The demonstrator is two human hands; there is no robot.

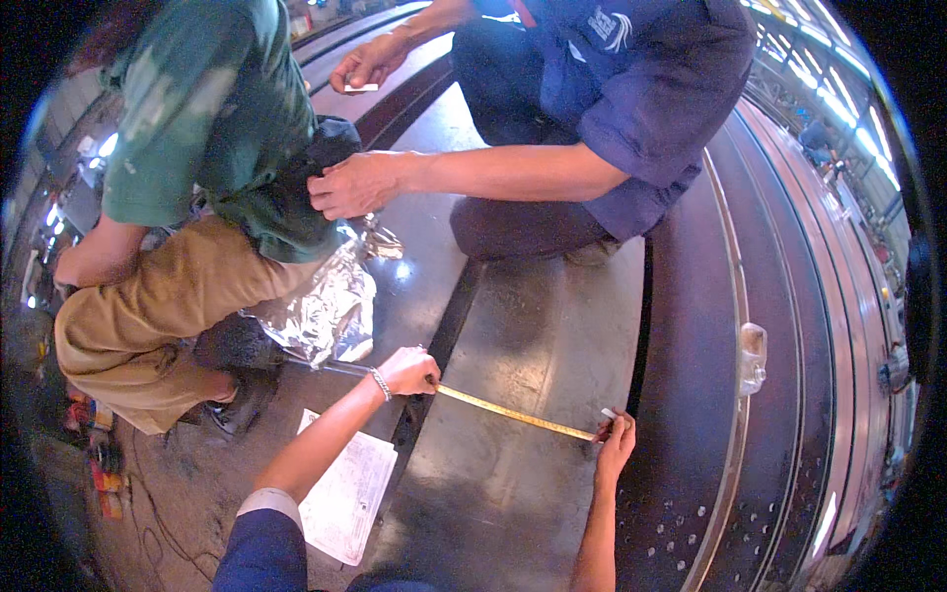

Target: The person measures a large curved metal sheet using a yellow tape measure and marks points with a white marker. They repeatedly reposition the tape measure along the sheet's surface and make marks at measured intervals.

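OK, far left: co-worker in the green shirt (212, 128) sits low, crumpled foil (330, 306) just beside their legs. White papers (345, 483) lie partly under my left forearm; I should lift the sleeve so it doesn't drag them.

Left grip (409, 371) is closed on one end of the yellow measuring tape (513, 410), right by the dark slot (449, 340). Can't tell if that's the zero end, fingers hide it. Either way: seat it dead on the edge, pin it, no creep.

From there the tape crosses the steel plate (533, 345) and looks straight. Wants to be flat, taut, square to both edges; the lens bends lines, so I can't call square from this view. Navy-shirted co-worker (641, 89) crouches farther up, clear of the tape.

Right grip (617, 442) is pinched on the other end, with a short white stick (608, 413) poking up from the same fingers. Light tension there, eye straight above the reading, stick clear of the scale. Dark gap (643, 345) is just beyond: stop at the plate's edge, don't run over it.
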